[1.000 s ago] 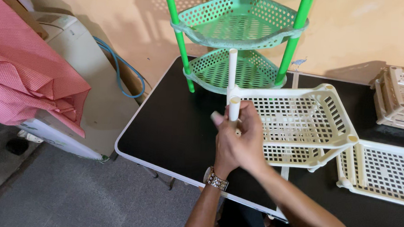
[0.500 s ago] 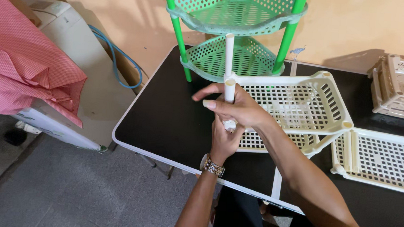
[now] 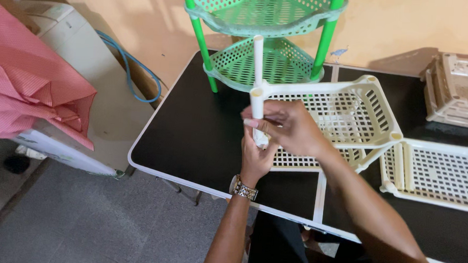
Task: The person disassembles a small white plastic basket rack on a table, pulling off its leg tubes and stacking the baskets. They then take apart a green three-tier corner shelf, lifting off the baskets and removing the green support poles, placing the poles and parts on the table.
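While hands overlap | left hand half hidden | white post joint seemingly covered

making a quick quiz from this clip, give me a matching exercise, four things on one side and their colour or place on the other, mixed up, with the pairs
Things:
1. white post
2. green corner rack
3. pink cloth
4. blue hose

Places or states:
A. draped over the white unit at far left
B. gripped by the left hand and right hand
C. looped against the wall beside the table
D. standing at the back of the black table

Pairs: 1-B, 2-D, 3-A, 4-C
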